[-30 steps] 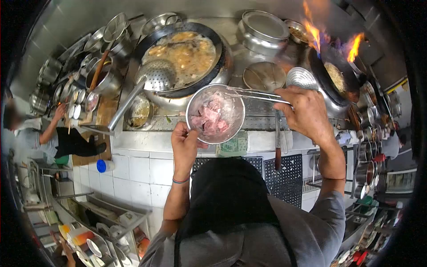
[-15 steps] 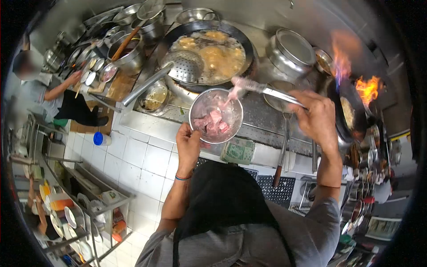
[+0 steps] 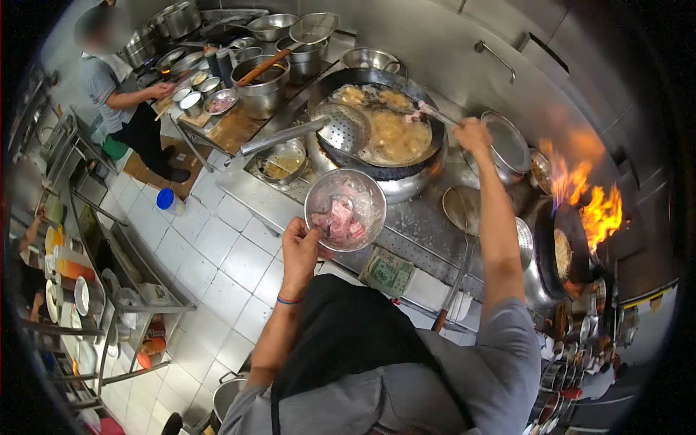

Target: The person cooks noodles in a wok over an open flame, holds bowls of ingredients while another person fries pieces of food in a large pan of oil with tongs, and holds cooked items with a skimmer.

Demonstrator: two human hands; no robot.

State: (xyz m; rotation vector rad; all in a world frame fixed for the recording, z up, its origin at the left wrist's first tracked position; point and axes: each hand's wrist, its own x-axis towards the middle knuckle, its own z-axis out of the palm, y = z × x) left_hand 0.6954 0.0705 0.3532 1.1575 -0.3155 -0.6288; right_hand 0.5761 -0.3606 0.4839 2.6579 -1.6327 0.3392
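My left hand [image 3: 299, 250] grips the rim of a metal bowl [image 3: 371, 206], which is tilted and holds pieces of raw pink meat [image 3: 341, 221]. Stretched forward, my right hand [image 3: 473, 135] is closed around metal tongs [image 3: 441, 114]. At their tip a piece of raw meat [image 3: 413, 115] hangs over the right part of a large black wok [image 3: 391, 77]. Several golden pieces [image 3: 391, 130] fry in the bubbling oil there. A perforated ladle [image 3: 344, 130] rests across the wok's left side, its long handle pointing left.
Flames [image 3: 591, 210] rise behind a second wok [image 3: 544, 246] on the right. A lidded pot [image 3: 507, 148] and a wire strainer [image 3: 460, 210] are beside the big wok. A folded green cloth [image 3: 388, 272] lies on the front edge. Another person [image 3: 119, 94] stands at the left counter.
My right hand has carried the tongs and meat away from the bowl, forward over the oil. My left hand still holds the bowl. The camera view has shifted, and the flames look larger.
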